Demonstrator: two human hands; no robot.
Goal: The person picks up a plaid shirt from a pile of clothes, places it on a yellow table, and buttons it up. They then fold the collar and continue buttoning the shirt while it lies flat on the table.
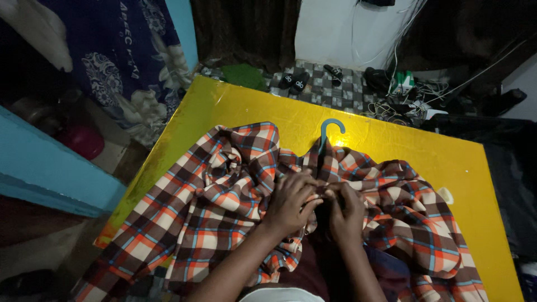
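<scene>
Head view: both hands work at the collar of a crumpled orange, brown and white plaid cotton shirt (pixel 224 201) spread on a glossy yellow table (pixel 447 162). The left hand (pixel 291 201) pinches the fabric, fingers curled; the right hand (pixel 345 210) grips the cloth beside it. A teal plastic hanger hook (pixel 330 130) pokes out above the collar. The step looks like fastening the neck, calling for fine fingertip work. No containers show.

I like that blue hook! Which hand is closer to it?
Right hand, slightly. It grips the plaid shirt almost straight below the blue hanger hook; the left hand is below, further left.
</scene>
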